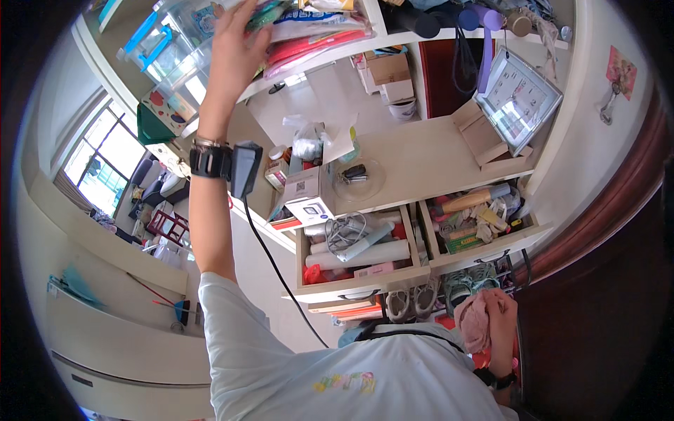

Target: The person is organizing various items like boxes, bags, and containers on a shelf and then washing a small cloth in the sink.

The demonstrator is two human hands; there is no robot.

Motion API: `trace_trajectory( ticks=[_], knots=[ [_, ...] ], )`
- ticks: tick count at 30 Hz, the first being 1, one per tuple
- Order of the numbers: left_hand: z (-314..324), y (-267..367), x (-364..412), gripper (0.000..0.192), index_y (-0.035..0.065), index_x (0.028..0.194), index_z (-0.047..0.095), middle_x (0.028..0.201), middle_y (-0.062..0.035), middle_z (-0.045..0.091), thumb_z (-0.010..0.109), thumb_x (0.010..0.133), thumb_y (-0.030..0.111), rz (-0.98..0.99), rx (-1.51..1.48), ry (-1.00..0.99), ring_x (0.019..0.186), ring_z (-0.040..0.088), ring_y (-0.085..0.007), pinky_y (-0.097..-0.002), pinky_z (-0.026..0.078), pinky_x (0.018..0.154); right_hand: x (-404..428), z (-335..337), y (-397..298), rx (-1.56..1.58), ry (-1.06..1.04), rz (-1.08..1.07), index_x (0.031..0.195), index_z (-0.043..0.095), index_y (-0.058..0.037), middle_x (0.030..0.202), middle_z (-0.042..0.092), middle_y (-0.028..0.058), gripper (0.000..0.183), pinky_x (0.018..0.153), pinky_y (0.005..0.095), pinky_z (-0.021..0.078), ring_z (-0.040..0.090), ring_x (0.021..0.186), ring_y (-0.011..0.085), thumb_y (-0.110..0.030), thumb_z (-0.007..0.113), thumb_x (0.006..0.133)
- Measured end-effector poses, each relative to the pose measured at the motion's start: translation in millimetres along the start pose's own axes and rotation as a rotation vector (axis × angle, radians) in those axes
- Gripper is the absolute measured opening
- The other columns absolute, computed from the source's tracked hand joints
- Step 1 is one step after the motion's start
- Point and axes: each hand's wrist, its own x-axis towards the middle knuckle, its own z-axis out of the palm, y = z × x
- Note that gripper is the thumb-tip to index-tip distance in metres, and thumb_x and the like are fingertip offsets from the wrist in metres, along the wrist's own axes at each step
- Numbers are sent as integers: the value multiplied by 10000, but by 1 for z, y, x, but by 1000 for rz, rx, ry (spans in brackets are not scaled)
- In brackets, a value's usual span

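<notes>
My left hand is raised to the upper shelf, its fingers spread. It overlaps the edge of a stack of plastic-wrapped packets; whether it touches them I cannot tell. Just left of it is a clear plastic storage box with blue latches. Low on the right, near my waist, my right hand grips a bunched pink cloth. In front of me two drawers are pulled out. The left drawer holds rolls and a coiled cord; the right drawer holds gloves and mixed small items.
A square clock leans in an opened cardboard box on the counter. Keys lie in a glass dish, beside a small product box. Shoes stand beneath the drawers. A black cable hangs from my left wrist.
</notes>
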Motion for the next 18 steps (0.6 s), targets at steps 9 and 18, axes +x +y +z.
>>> trace_trajectory(
  ticks=[9, 18],
  knots=[
    [-3, 121, -161, 275, 27, 912, 604, 881, -110, 596, 624, 639, 4, -8, -117, -187, 829, 589, -279, -376, 476, 713, 7, 1, 10, 16, 3, 70, 846, 632, -3, 740, 598, 9, 161, 609, 212, 407, 519, 679, 64, -162, 609, 848],
    [25, 103, -308, 502, -7, 1198, 442, 1164, -210, 462, 668, 764, 100, -815, 46, -171, 1089, 444, -378, -426, 382, 924, 4, 14, -6, -65, -14, 81, 860, 632, 10, 739, 602, 13, 187, 610, 214, 408, 523, 673, 68, -172, 589, 864]
  ],
)
